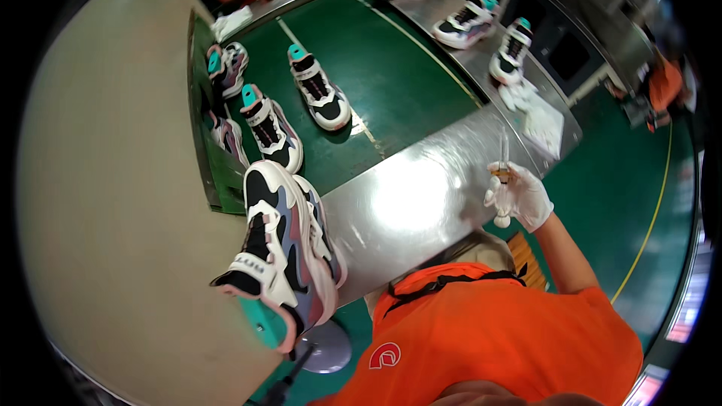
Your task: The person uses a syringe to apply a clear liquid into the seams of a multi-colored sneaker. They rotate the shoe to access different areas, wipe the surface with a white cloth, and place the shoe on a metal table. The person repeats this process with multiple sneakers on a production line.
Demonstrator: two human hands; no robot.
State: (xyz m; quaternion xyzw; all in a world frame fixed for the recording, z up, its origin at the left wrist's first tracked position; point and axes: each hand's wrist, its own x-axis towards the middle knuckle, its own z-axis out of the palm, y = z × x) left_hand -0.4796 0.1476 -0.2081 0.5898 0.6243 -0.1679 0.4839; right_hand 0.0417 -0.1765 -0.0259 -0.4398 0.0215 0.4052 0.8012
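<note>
My right hand (529, 197), in a white glove, is over the right end of the steel ledge. Its fingers are closed round a slim tool (503, 149) with a pale, narrow upper part and a brown band; its exact kind is unclear. At lower left, close to the camera, a white, black and purple sneaker (282, 229) with pink edging and a teal lining is raised and tilted. Part of a second sneaker (322, 237) shows behind its right side. I cannot see my left hand; whether the sneaker hides it is unclear.
A green conveyor belt (391, 60) carries several similar sneakers, including one in its middle (320, 90). The steel ledge (406, 203) runs along its near side. More sneakers and a crumpled white cloth (538, 120) lie along the right ledge. A large beige machine casing (113, 180) fills the left.
</note>
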